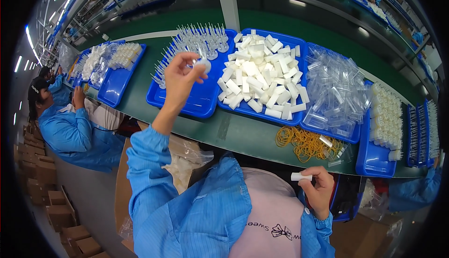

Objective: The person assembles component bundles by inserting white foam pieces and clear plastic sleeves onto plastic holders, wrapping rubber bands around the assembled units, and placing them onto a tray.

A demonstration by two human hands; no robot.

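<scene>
My left hand (180, 78) is raised over the left blue tray (196, 106), thumb and fingers pinched on a small clear plastic part with a round base (204, 65). Behind it, in that tray, stand many similar clear parts (199, 40) with thin upright stems. Low on the right, in front of my body, my right hand (319, 190) grips a short white block (300, 177) by one end. The block lies nearly level, its other end pointing left. It resembles the white blocks (262, 71) heaped in the middle blue tray (224, 104).
Right of the white blocks, a tray holds clear plastic sleeves (334, 89). Yellow rubber bands (306, 145) lie by the table's front edge. Filled white pieces (386, 113) stand in another tray. An open carton (124, 188) is below the table. A co-worker (65, 122) sits at left.
</scene>
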